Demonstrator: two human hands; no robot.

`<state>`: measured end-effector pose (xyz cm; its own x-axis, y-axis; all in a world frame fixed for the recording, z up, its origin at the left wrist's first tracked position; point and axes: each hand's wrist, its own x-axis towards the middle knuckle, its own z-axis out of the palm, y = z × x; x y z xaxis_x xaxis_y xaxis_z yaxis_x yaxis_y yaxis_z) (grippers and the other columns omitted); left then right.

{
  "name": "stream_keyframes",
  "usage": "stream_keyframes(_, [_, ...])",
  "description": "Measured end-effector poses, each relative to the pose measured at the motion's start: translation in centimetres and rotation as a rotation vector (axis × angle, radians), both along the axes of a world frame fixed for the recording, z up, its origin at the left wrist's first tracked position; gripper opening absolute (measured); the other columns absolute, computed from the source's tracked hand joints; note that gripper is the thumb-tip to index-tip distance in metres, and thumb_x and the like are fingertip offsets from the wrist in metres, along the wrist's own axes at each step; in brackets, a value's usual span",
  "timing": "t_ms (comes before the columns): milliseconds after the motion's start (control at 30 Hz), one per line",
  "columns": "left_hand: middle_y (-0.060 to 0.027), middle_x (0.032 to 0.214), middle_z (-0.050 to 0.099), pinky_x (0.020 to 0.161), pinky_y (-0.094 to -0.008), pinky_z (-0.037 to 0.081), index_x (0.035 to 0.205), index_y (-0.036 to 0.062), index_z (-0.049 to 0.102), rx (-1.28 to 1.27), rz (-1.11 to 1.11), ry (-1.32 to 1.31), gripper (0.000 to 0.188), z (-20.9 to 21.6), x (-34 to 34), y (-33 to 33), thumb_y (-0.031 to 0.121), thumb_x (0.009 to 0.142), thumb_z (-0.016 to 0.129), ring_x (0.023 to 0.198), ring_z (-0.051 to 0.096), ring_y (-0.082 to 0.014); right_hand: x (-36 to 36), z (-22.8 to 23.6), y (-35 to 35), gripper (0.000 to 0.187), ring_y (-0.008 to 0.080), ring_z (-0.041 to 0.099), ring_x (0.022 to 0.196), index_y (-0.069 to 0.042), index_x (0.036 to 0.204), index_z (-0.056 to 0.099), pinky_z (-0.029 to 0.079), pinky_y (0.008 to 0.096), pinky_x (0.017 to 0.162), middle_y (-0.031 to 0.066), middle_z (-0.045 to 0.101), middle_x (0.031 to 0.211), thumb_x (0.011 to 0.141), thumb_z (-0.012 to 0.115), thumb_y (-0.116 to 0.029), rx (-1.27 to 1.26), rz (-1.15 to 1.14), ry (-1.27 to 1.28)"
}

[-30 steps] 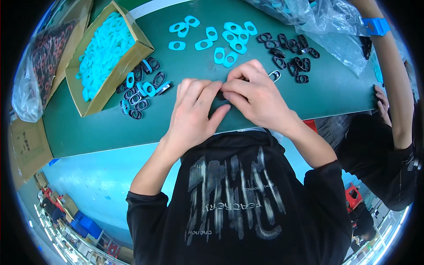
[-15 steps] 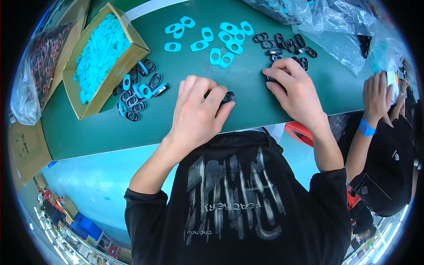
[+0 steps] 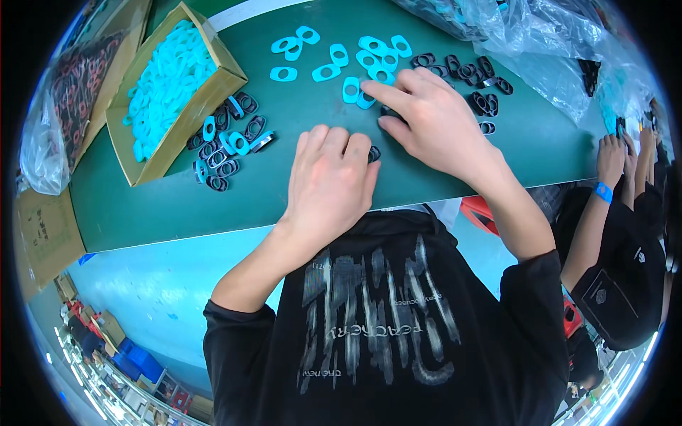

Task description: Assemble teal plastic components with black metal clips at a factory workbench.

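Observation:
My left hand (image 3: 328,170) is closed near the table's front edge, with the end of a black oval ring part (image 3: 374,154) showing beside its index finger. My right hand (image 3: 437,121) leans over the middle of the table, its index fingertip on the nearest turquoise oval rings (image 3: 351,90). Between that hand's index finger and thumb a dark oval part (image 3: 388,111) shows; the curled fingers hide most of it. More turquoise rings (image 3: 283,74) lie spread out farther back. Right of them sits a group of black oval ring parts (image 3: 469,72), partly behind my right hand.
A cardboard box (image 3: 229,75) full of turquoise rings stands at the left. Beside it lie black parts, several with turquoise rings (image 3: 239,143). Clear plastic bags (image 3: 536,60) cover the back right, and a bag of dark reddish rings (image 3: 71,106) sits far left. A co-worker's arm (image 3: 604,181) is at right.
My right hand has moved left and away from me, from the black parts to the turquoise rings, a dark part still in it. My left hand has shifted slightly right.

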<state>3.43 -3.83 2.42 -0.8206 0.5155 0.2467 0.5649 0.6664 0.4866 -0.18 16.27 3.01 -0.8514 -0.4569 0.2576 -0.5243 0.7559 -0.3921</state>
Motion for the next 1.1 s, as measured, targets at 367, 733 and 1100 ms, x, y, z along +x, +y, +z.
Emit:
stream_keyframes(367, [-0.0102, 0.087, 0.059, 0.077, -0.0428, 0.045, 0.091, 0.0038, 0.065, -0.028, -0.004, -0.050, 0.025, 0.9, 0.2, -1.6, 0.006, 0.072, 0.082, 0.087, 0.056, -0.0320, 2.2, 1.0, 0.5, 0.034, 0.0316, 0.062, 0.089, -0.005, 0.115, 0.069, 0.052, 0.0418, 0.076, 0.0113, 0.060, 0.093, 0.082, 0.076, -0.011, 0.000, -0.083, -0.129])
stream_keyframes(733, [-0.0101, 0.089, 0.060, 0.076, -0.0416, 0.046, 0.091, 0.0022, 0.066, 0.077, 0.012, -0.031, 0.025, -0.3, 0.1, -0.9, 0.005, 0.071, 0.083, 0.087, 0.056, -0.0315, 3.8, 0.9, 2.3, 0.029, 0.0302, 0.064, 0.092, -0.001, 0.109, 0.069, 0.054, 0.0390, 0.079, 0.0120, 0.061, 0.102, 0.080, 0.075, -0.002, -0.118, -0.072, -0.262])
stream_keyframes(1100, [-0.0094, 0.091, 0.060, 0.081, -0.0414, 0.045, 0.095, 0.0026, 0.067, 0.072, -0.072, -0.079, 0.026, 0.3, -0.9, -1.4, 0.004, 0.073, 0.081, 0.091, 0.056, -0.0308, 3.9, 2.4, 2.4, 0.037, 0.0294, 0.064, 0.083, -0.004, 0.116, 0.067, 0.053, 0.0401, 0.073, 0.0106, 0.060, 0.091, 0.081, 0.077, -0.006, -0.039, -0.114, -0.393])
